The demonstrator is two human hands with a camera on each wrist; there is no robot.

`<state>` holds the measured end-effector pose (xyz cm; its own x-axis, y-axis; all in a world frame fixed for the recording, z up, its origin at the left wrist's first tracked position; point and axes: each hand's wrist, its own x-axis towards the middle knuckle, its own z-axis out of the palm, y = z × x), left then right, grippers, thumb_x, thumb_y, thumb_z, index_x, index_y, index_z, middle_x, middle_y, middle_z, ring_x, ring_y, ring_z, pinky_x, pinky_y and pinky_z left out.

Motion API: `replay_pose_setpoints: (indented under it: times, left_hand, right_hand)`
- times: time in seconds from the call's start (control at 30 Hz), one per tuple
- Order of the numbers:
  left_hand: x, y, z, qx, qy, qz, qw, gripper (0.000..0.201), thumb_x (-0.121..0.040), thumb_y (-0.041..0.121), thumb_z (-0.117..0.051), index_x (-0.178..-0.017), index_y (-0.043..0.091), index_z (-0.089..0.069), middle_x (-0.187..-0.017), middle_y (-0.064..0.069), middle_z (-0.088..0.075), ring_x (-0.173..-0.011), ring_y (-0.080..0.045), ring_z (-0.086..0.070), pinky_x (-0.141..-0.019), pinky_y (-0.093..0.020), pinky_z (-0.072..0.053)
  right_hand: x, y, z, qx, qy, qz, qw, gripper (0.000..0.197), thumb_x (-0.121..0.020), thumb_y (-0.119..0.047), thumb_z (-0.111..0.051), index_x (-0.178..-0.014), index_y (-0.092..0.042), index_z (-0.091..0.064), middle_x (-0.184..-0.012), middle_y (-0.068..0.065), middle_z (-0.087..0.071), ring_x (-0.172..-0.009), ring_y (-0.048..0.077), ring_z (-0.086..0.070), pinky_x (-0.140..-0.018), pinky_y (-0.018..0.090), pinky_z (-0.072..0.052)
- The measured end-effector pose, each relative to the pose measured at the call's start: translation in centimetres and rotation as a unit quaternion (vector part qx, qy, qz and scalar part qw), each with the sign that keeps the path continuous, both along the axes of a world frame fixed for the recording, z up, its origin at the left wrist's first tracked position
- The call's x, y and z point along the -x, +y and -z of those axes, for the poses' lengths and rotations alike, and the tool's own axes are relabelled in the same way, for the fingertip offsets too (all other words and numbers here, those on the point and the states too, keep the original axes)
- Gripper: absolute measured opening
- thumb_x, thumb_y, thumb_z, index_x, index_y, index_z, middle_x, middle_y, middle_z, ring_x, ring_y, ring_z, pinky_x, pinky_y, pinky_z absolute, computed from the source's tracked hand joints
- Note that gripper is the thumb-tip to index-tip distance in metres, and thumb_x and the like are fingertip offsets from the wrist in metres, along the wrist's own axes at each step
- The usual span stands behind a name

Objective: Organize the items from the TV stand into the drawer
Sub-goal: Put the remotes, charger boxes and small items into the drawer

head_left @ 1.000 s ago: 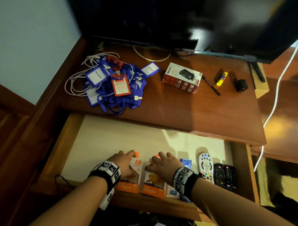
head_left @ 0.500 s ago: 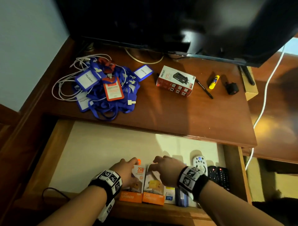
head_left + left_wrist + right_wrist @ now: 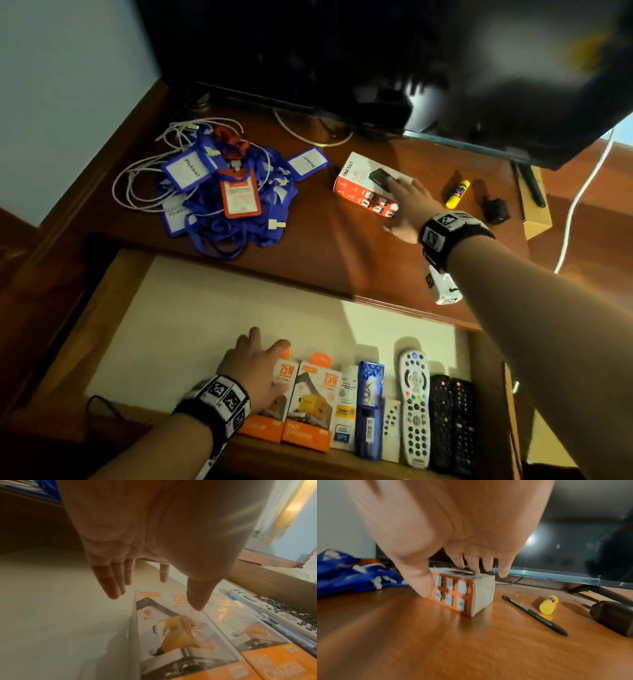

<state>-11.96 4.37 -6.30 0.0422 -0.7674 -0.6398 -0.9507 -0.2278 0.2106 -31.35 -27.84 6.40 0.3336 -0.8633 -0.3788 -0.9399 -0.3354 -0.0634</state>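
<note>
A red and white box (image 3: pixel 356 178) (image 3: pixel 482 593) lies on the wooden TV stand top (image 3: pixel 325 246). My right hand (image 3: pixel 397 202) (image 3: pixel 452 582) reaches over it with spread fingers touching its top and the thumb beside its near face; the box still rests on the wood. In the open drawer (image 3: pixel 191 308) my left hand (image 3: pixel 260 349) (image 3: pixel 154 599) is flat with straight fingers, its thumb touching the left of two orange charger packs (image 3: pixel 315 404) (image 3: pixel 180 635).
A heap of blue lanyards and white cables (image 3: pixel 226 198) lies at the stand's left. Right of the box are a pen (image 3: pixel 534 615), a yellow glue stick (image 3: pixel 458 194) and a black adapter (image 3: pixel 495 210). Remotes (image 3: pixel 415 404) line the drawer's front right. The TV (image 3: pixel 376 61) overhangs the back.
My right hand left the charger packs in the drawer and moved up to the box on the stand. The left hand stayed by the left pack.
</note>
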Motion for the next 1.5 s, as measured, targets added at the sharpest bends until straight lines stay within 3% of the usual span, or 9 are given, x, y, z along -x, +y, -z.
replay_pose_setpoints:
  times: [0.1,0.23,0.4,0.6,0.73,0.87,1.03,1.2,1.5]
  left_hand:
    - [1.5,-0.3,-0.8,0.06,-0.001,0.066,0.996,0.074,-0.093,0.059,-0.054,-0.156,0.046,-0.019,-0.166,-0.006,-0.008,-0.149,-0.031,-0.019,-0.119,-0.049,-0.028]
    - [3.2,-1.0,-0.5,0.04,0.009,0.134,0.99,0.068,-0.095,0.055,-0.048,-0.157,0.042,-0.023,-0.172,-0.005,-0.001,-0.157,-0.032,0.0,-0.125,-0.053,-0.012]
    - [3.6,-1.3,0.2,0.018,0.004,0.149,0.989,0.056,-0.09,0.056,-0.049,-0.142,0.036,-0.042,-0.146,0.001,-0.043,-0.142,-0.028,-0.027,-0.114,-0.049,-0.025]
    - [2.4,-0.5,-0.2,0.024,0.031,0.104,0.994,0.069,-0.092,0.06,-0.048,-0.155,0.043,-0.027,-0.159,0.005,-0.033,-0.15,-0.025,-0.019,-0.121,-0.048,-0.021]
    - [0.0,1.4,-0.1,0.083,0.046,-0.032,0.995,0.066,-0.092,0.058,-0.056,-0.151,0.037,-0.034,-0.146,0.005,-0.036,-0.136,-0.019,-0.035,-0.112,-0.036,-0.038]
    - [-1.5,2.9,1.0,0.022,0.086,-0.154,0.984,0.083,-0.089,0.057,-0.065,-0.155,0.031,-0.021,-0.142,0.0,-0.046,-0.121,-0.019,-0.058,-0.099,-0.031,-0.051]
    - [-1.4,2.7,0.9,-0.022,0.103,-0.143,0.984,0.085,-0.087,0.055,-0.067,-0.155,0.031,-0.024,-0.139,0.004,-0.06,-0.118,-0.016,-0.064,-0.101,-0.032,-0.053]
    - [-1.4,2.2,0.4,-0.033,0.097,-0.151,0.983,0.085,-0.09,0.05,-0.069,-0.156,0.023,-0.023,-0.141,0.005,-0.061,-0.12,-0.015,-0.064,-0.099,-0.028,-0.052]
    - [-1.3,1.5,-1.4,-0.028,0.059,-0.22,0.973,0.037,-0.094,0.056,-0.059,-0.115,0.028,-0.047,-0.099,0.011,-0.063,-0.088,-0.008,-0.065,-0.082,-0.031,-0.057]
  right_hand:
    - [0.4,1.7,1.3,0.033,-0.008,-0.015,0.999,0.097,-0.086,-0.043,-0.075,-0.162,-0.03,-0.016,-0.169,0.004,-0.016,-0.154,0.033,-0.018,-0.121,0.058,-0.027]
    - [1.5,6.3,1.9,0.138,-0.062,-0.06,0.987,0.061,-0.083,-0.047,-0.07,-0.137,-0.027,-0.048,-0.135,0.008,-0.045,-0.124,0.036,-0.044,-0.101,0.054,-0.042]
    - [3.5,9.9,4.3,0.099,-0.163,-0.032,0.981,0.054,-0.079,-0.039,-0.078,-0.125,-0.022,-0.055,-0.134,0.017,-0.047,-0.119,0.04,-0.048,-0.097,0.045,-0.045]
    - [4.3,16.7,4.1,0.123,-0.209,-0.027,0.97,0.075,-0.056,-0.059,-0.081,-0.113,-0.022,-0.048,-0.101,0.002,-0.041,-0.089,0.023,-0.039,-0.076,0.039,-0.044]
    - [6.2,22.5,4.1,0.048,-0.219,-0.099,0.97,0.089,-0.063,-0.069,-0.07,-0.134,-0.018,-0.052,-0.107,-0.005,-0.041,-0.097,0.015,-0.042,-0.078,0.031,-0.051]
    - [5.9,24.0,6.7,-0.046,-0.163,-0.157,0.973,0.098,-0.077,-0.071,-0.061,-0.156,-0.023,-0.027,-0.133,-0.004,-0.042,-0.117,0.016,-0.045,-0.1,0.033,-0.049]
    - [2.1,22.4,10.1,-0.052,-0.131,-0.151,0.979,0.09,-0.089,-0.067,-0.052,-0.159,-0.021,-0.018,-0.142,0.004,-0.04,-0.125,0.026,-0.046,-0.104,0.041,-0.047]
    - [0.0,20.5,13.2,-0.088,-0.092,-0.112,0.986,0.09,-0.087,-0.047,-0.07,-0.157,-0.027,-0.017,-0.143,0.006,-0.034,-0.13,0.031,-0.042,-0.105,0.047,-0.046]
    - [0.6,20.4,13.1,-0.147,-0.087,-0.127,0.977,0.098,-0.084,-0.058,-0.069,-0.16,-0.035,-0.011,-0.161,0.001,-0.025,-0.148,0.032,-0.026,-0.117,0.054,-0.034]
